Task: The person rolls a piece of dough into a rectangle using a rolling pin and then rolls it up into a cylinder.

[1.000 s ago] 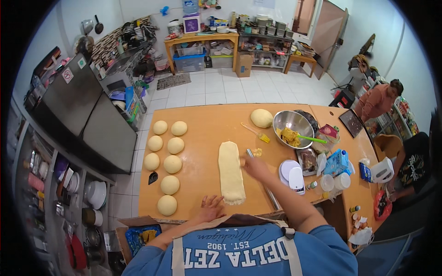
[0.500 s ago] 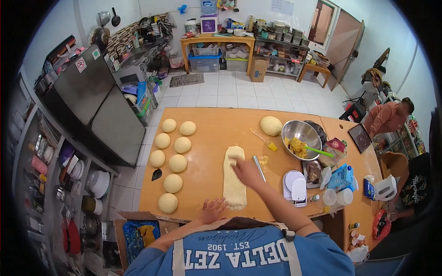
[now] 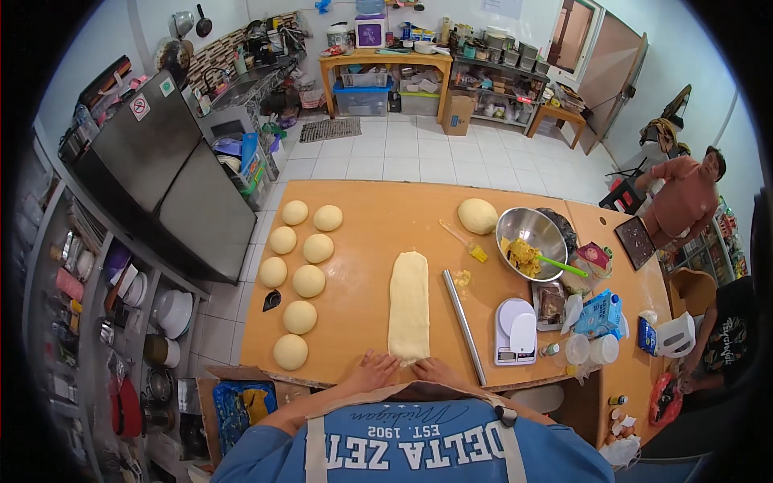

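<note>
A long flattened strip of dough (image 3: pixel 409 306) lies lengthwise in front of me on the wooden table (image 3: pixel 362 241). At its near left corner is my left hand (image 3: pixel 374 370), palm down with the fingers stretched out. My right hand (image 3: pixel 435 371) is at the near right corner, its fingers extended towards the dough's ragged near edge. Whether the fingertips press on the edge is too small to tell. Right of the strip lies a metal rolling rod (image 3: pixel 465 326), touched by neither hand.
Several round dough balls (image 3: pixel 308 282) stand at the left, with a larger dough ball (image 3: pixel 477 216) at the far right. Nearby are a brush (image 3: pixel 465 242), a steel bowl (image 3: pixel 531 233) of yellow filling, and a white scale (image 3: pixel 515 330). Two people are at the right, one standing (image 3: pixel 683 197).
My right hand has come back from the middle of the dough to its near end. My left hand has shifted slightly nearer me. The person at the right has straightened up.
</note>
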A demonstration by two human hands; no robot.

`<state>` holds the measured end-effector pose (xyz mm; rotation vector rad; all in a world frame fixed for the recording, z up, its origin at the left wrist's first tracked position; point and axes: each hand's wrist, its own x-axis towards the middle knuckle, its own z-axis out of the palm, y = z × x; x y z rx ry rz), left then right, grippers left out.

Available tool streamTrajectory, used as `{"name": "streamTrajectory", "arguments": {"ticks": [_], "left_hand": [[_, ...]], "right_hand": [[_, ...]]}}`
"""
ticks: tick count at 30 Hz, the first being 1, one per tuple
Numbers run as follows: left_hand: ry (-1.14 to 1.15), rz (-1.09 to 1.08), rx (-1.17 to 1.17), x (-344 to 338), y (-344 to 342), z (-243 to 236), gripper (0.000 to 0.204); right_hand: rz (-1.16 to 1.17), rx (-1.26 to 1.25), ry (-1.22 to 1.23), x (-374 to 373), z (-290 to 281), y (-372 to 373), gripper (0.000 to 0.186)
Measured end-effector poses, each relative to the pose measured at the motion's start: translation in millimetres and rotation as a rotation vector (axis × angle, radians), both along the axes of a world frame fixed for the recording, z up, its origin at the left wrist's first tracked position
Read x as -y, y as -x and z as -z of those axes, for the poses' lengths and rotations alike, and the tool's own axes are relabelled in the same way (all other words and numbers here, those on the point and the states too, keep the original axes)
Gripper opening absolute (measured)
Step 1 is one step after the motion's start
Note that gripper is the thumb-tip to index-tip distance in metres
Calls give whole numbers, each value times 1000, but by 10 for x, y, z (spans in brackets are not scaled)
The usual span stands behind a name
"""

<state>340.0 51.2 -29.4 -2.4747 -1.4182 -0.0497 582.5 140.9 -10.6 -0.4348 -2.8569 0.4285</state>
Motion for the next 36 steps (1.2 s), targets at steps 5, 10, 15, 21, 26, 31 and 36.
{"name": "streamTrajectory", "arguments": {"ticks": [5,10,15,21,26,31,36], "left_hand": [[67,-25,40,2,-26,23,65],[87,-45,48,39,-37,7,65],[126,-2,87,36,-22,-141,67],[79,-44,8,65,-47,-243,67],[364,-71,210,64,-58,-226,58],[244,-53,182,73,-36,-171,61],[147,-68,154,77,-69,-191,62]], "right_hand": [[61,4,7,36,-26,147,33],[80,7,8,64,64,154,31],[106,-20,7,75,156,149,30],[126,-117,18,98,110,162,29],[137,-76,72,85,150,154,29],[121,58,105,82,180,110,31],[143,11,78,94,233,102,33]]}}
